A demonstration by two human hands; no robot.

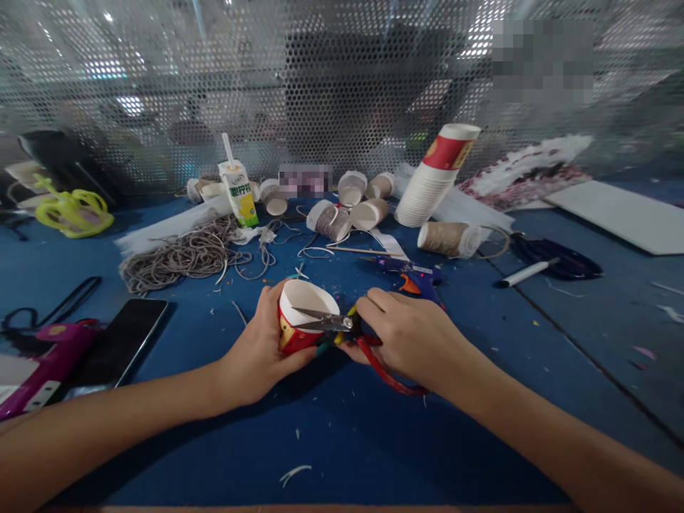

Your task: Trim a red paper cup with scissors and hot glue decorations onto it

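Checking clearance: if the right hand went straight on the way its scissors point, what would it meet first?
Most likely the paper cup gripped by the left hand. The open scissors overlap the cup's rim in this view, though depth is unclear, so I can't tell whether they touch it.

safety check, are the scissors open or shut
Slightly open: the scissors in the right hand show a narrow gap between their blade tips.

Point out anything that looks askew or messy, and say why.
The cord lies in a loose, tangled heap. White scraps lie scattered nearest the wearer. The cup stack leans right, though the lens may exaggerate that.
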